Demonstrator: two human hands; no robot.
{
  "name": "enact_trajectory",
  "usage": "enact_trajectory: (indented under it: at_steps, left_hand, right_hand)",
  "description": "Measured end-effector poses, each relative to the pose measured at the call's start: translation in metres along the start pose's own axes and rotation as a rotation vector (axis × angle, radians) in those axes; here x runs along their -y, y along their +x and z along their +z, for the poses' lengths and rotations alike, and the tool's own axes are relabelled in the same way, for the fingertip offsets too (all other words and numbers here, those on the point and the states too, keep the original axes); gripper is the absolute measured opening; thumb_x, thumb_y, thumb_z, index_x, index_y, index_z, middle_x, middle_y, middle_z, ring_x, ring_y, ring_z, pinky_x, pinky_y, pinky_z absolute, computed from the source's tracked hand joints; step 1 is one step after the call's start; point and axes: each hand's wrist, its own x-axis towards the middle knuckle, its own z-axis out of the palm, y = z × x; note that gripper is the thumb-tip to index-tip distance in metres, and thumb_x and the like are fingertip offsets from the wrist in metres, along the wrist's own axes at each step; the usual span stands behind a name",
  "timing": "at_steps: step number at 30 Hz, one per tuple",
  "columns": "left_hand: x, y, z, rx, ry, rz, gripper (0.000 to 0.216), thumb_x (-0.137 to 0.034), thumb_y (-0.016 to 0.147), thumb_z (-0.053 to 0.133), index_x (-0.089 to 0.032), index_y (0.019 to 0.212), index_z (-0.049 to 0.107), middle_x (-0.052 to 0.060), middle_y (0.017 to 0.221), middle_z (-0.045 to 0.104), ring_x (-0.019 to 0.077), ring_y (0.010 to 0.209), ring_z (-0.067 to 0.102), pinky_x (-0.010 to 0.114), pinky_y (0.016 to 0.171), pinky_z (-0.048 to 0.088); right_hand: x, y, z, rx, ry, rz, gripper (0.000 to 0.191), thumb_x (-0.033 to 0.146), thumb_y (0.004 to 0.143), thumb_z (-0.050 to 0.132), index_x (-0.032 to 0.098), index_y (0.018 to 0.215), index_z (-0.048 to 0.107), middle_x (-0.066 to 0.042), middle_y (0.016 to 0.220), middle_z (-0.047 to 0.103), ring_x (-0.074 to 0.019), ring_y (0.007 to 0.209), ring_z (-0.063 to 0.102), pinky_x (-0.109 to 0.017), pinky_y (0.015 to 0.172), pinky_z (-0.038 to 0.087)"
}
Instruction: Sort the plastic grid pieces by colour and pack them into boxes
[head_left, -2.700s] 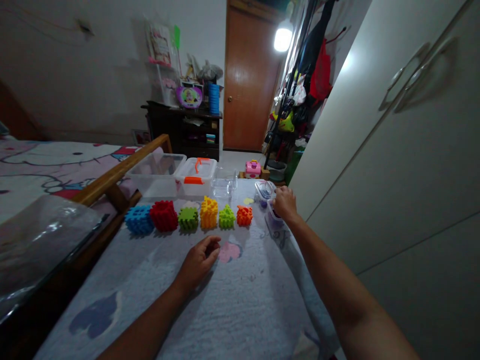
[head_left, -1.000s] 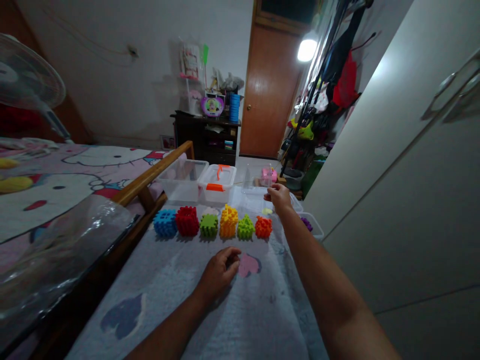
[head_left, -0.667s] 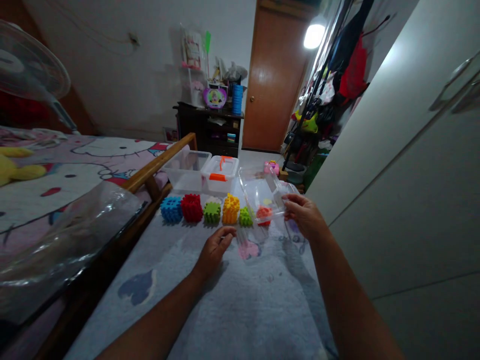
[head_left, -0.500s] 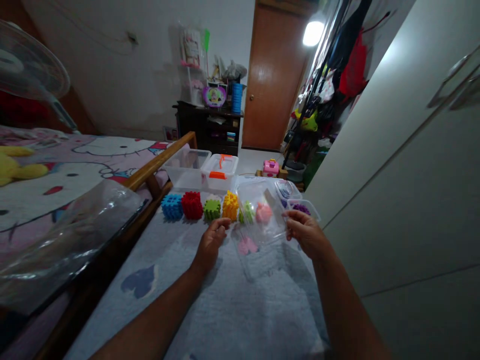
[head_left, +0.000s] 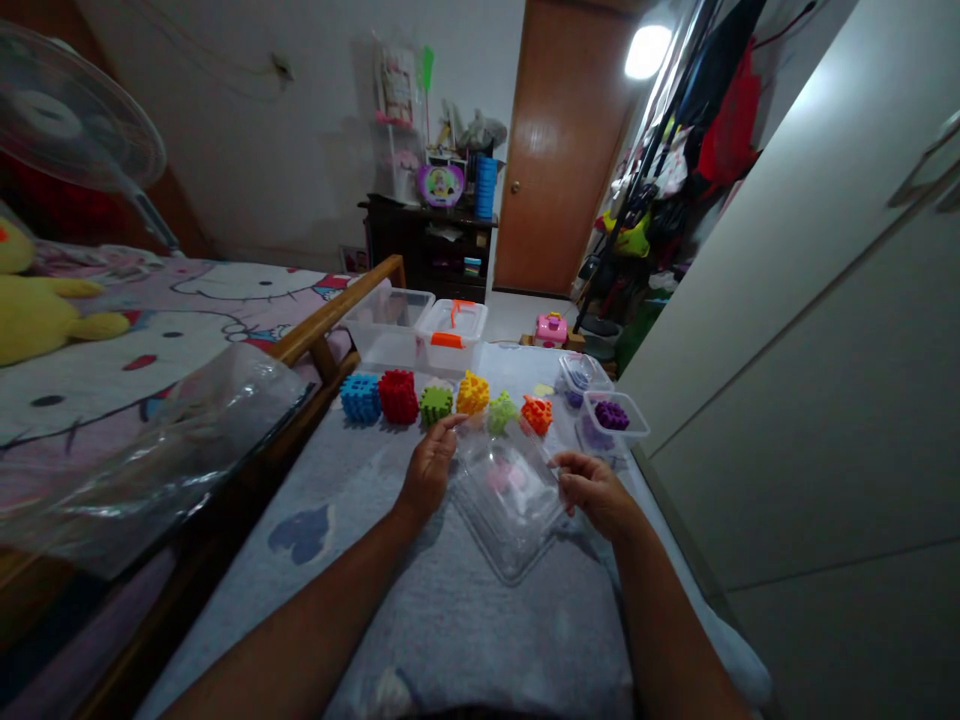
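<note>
A clear plastic box (head_left: 517,520) is tilted over the bedcover, and a pink shape shows through it. My right hand (head_left: 596,492) pinches its right edge between thumb and fingers. At its upper left corner my left hand (head_left: 430,468) has its fingers closed on the rim. Beyond the box stands a row of toy blocks with toothed edges: a blue block (head_left: 361,399), a red block (head_left: 398,397), a green block (head_left: 436,405), a yellow block (head_left: 472,393), a light green piece (head_left: 502,412) and an orange piece (head_left: 537,415).
To the right, a small tub (head_left: 637,418) holds purple pieces (head_left: 612,415), beside another clear tub (head_left: 592,370). Two larger plastic bins, one with an orange latch (head_left: 447,341), stand behind the blocks. A wooden rail (head_left: 337,310) borders the left; a pale cabinet (head_left: 810,400) borders the right.
The clear box has come down and nearer to me, uncovering the orange piece and the tubs. My left hand, apart from it before, now meets its corner; my right hand keeps its grip.
</note>
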Motion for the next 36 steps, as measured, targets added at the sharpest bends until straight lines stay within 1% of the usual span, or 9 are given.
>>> enact_trajectory:
  at_steps: [5,9,13,16,19,21,27,32,36]
  left_hand:
    - [0.001,0.001,-0.002,-0.062,-0.026,-0.031,0.044,-0.048,0.092,0.041,-0.018,0.115,0.066,0.007,0.116,0.069,0.0216,0.112,0.060,0.033,0.099,0.045]
    - [0.013,0.003,0.000,-0.075,-0.146,-0.101,0.047,-0.052,0.090,0.046,-0.015,0.111,0.067,0.009,0.109,0.071,0.0226,0.106,0.063,0.033,0.093,0.047]
    - [0.028,0.004,0.002,-0.085,-0.227,-0.130,0.046,-0.056,0.090,0.048,-0.018,0.105,0.069,0.008,0.103,0.071,0.0216,0.101,0.064,0.032,0.089,0.047]
    - [0.034,0.004,0.004,-0.046,-0.338,-0.134,0.048,-0.058,0.090,0.052,-0.018,0.109,0.069,0.010,0.112,0.070,0.0239,0.108,0.062,0.035,0.097,0.044]
    - [0.035,0.003,0.006,0.023,-0.486,-0.154,0.051,-0.058,0.087,0.057,-0.017,0.115,0.068,0.012,0.123,0.067,0.0274,0.120,0.057,0.039,0.105,0.039]
    - [0.033,0.002,0.006,0.063,-0.554,-0.167,0.052,-0.058,0.087,0.058,-0.017,0.116,0.067,0.012,0.126,0.066,0.0287,0.124,0.055,0.041,0.108,0.037]
    - [0.022,-0.001,0.007,0.124,-0.641,-0.194,0.054,-0.058,0.085,0.061,-0.017,0.119,0.065,0.013,0.131,0.064,0.0304,0.128,0.052,0.044,0.110,0.034]
    - [0.019,0.001,0.007,0.150,-0.700,-0.215,0.059,-0.064,0.083,0.059,-0.018,0.120,0.063,0.013,0.129,0.063,0.0311,0.129,0.050,0.044,0.107,0.036]
    - [0.023,0.006,0.000,0.211,-0.534,-0.176,0.053,-0.043,0.075,0.072,-0.020,0.121,0.061,0.010,0.125,0.063,0.0273,0.122,0.051,0.038,0.104,0.036]
  right_hand:
    - [-0.014,0.006,0.001,-0.073,-0.007,0.021,0.034,0.033,0.060,0.078,0.019,0.090,0.068,0.006,0.055,0.053,-0.0087,0.044,0.046,-0.021,0.041,0.038]
    - [-0.018,0.008,0.003,-0.191,-0.213,-0.116,0.035,0.042,0.068,0.071,0.018,0.094,0.069,0.003,0.062,0.057,-0.0116,0.051,0.050,-0.025,0.049,0.043]
    - [-0.008,-0.002,0.016,-0.273,-0.655,-0.348,0.043,0.049,0.079,0.062,0.019,0.110,0.066,-0.010,0.109,0.066,-0.0258,0.102,0.062,-0.042,0.088,0.049]
    - [0.000,-0.015,0.033,-0.216,-0.990,-0.431,0.068,0.056,0.076,0.066,0.021,0.133,0.054,-0.013,0.139,0.052,-0.0326,0.130,0.045,-0.051,0.109,0.035]
    - [0.005,-0.024,0.047,-0.115,-1.224,-0.364,0.102,0.065,0.061,0.076,0.023,0.147,0.039,-0.015,0.153,0.036,-0.0384,0.140,0.032,-0.057,0.113,0.026]
    - [0.006,-0.028,0.053,-0.071,-1.305,-0.315,0.113,0.068,0.055,0.078,0.025,0.150,0.034,-0.016,0.156,0.030,-0.0406,0.142,0.028,-0.060,0.113,0.024]
    - [0.013,-0.030,0.060,-0.031,-1.334,-0.274,0.111,0.057,0.057,0.080,0.024,0.151,0.031,-0.017,0.153,0.032,-0.0392,0.140,0.030,-0.057,0.113,0.026]
    - [0.023,-0.034,0.045,0.030,-1.202,-0.311,0.101,0.049,0.067,0.074,0.026,0.152,0.025,-0.014,0.154,0.030,-0.0347,0.142,0.027,-0.054,0.115,0.026]
    - [0.028,-0.041,0.022,0.021,-1.128,-0.308,0.096,0.047,0.070,0.073,0.027,0.152,0.025,-0.012,0.154,0.032,-0.0338,0.143,0.027,-0.055,0.117,0.024]
